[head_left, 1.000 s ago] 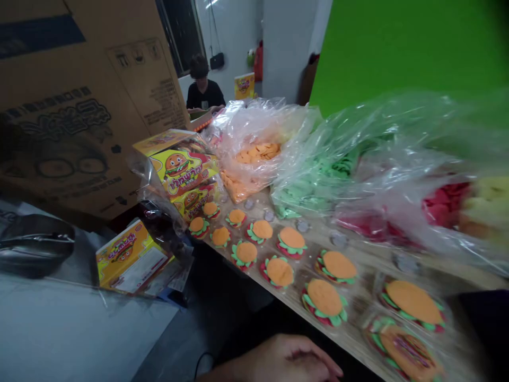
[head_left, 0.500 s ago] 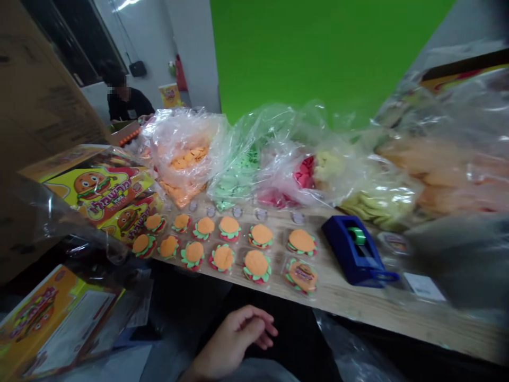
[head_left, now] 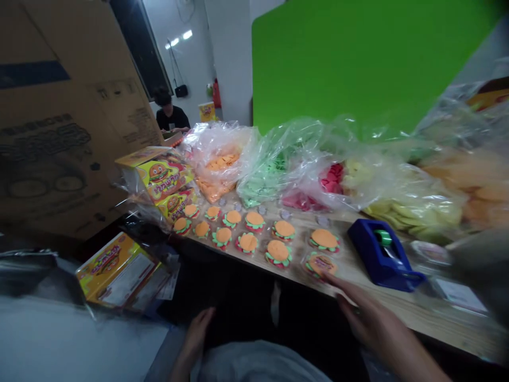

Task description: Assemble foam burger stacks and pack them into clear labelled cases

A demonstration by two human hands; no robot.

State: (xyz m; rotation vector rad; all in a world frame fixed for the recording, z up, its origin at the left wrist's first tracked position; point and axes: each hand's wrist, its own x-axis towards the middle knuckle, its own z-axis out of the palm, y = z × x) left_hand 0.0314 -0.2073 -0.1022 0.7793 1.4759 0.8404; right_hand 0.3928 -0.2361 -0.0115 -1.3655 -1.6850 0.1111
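My right hand reaches over the front edge of the wooden table. Its index finger is stretched out at the lower edge of a labelled toy burger in a clear pack, with the thumb apart; whether it touches the pack I cannot tell. In my lap area, my left hand hangs below the table, somewhat blurred, with its fingers loosely extended and nothing visible in them. Several orange-topped burgers with green and red layers sit in two rows of clear trays.
A blue tape dispenser stands right of the burgers. Plastic bags of orange, green and red pieces line the back. Printed boxes and a large carton are left. Another person sits beyond.
My view has swung left. The right hand has come in from the right to the labelled burger; the left hand has dropped lower and to the left.
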